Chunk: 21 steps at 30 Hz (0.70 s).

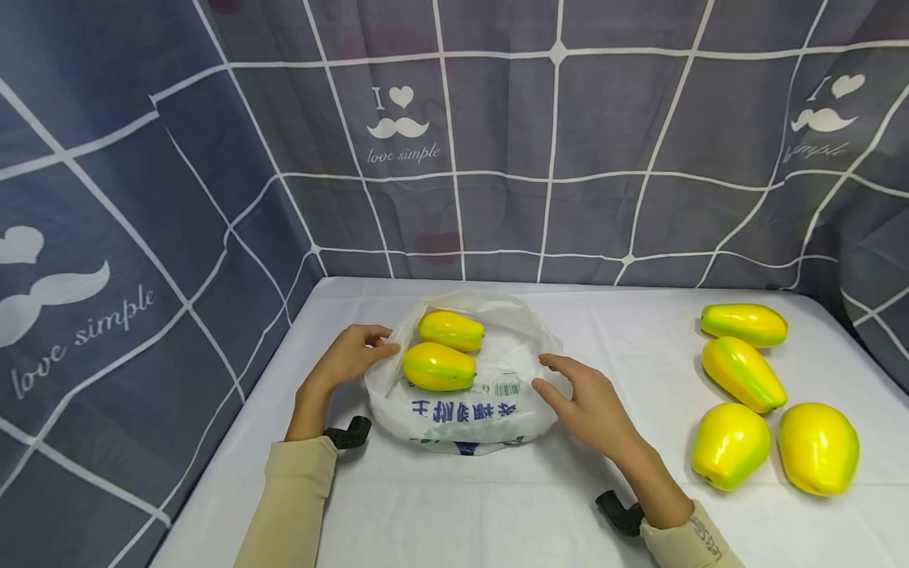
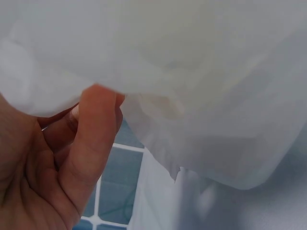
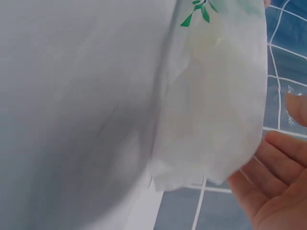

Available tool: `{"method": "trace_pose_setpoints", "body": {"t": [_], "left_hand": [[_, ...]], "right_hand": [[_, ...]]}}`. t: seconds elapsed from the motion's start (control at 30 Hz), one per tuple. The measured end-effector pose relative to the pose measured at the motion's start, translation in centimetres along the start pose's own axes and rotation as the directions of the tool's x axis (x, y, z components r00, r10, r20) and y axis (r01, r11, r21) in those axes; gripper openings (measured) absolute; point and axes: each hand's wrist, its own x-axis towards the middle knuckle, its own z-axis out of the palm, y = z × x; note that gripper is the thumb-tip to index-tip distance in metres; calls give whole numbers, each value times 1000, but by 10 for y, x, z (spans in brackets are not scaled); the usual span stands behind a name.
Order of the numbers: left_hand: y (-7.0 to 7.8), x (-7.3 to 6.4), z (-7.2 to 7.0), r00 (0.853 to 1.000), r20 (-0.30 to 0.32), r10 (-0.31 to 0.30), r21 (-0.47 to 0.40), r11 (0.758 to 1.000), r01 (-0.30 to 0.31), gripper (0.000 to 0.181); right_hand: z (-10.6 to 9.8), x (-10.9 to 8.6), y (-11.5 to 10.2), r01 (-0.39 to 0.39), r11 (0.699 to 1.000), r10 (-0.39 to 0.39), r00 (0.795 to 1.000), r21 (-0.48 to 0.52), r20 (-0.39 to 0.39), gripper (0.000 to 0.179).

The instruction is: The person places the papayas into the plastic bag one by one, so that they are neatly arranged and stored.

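A white plastic bag (image 1: 461, 426) with blue printed characters lies spread with its mouth up. Two glossy yellow-green papayas (image 1: 439, 366) lie one behind the other in its left half. My left hand (image 1: 353, 356) pinches the bag's left rim between thumb and fingers; the left wrist view shows the thumb (image 2: 93, 139) right at the plastic edge. At the bag's right rim is my right hand (image 1: 585, 402), thumb and fingers apart. In the right wrist view its extended fingers (image 3: 268, 167) lie along the outside of the bag (image 3: 211, 110).
To the right on the white-covered table (image 1: 497, 513) lie several more papayas, among them one at the back (image 1: 744, 325) and one at the front right (image 1: 819, 450). A dark checked curtain (image 1: 497, 213) stands behind and to the left.
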Motion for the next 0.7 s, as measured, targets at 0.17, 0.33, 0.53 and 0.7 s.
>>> {"method": "trace_pose_setpoints", "body": {"t": [0.17, 0.33, 0.53, 0.7], "left_hand": [[1, 1, 2, 1000, -2, -7, -1, 1000, 7, 34], [0, 1, 4, 1000, 6, -14, -9, 1000, 14, 34], [1, 1, 3, 1000, 7, -22, 1, 1000, 22, 35], [0, 1, 2, 1000, 9, -26, -5, 1000, 26, 35]], "right_hand": [[-12, -13, 8, 14, 1000, -15, 999, -22, -43, 38], [-22, -28, 13, 8, 998, -11, 999, -68, -49, 38], [-39, -44, 18, -22, 992, 11, 996, -121, -89, 39], [-52, -56, 25, -108, 983, 87, 987, -150, -136, 39]]}}
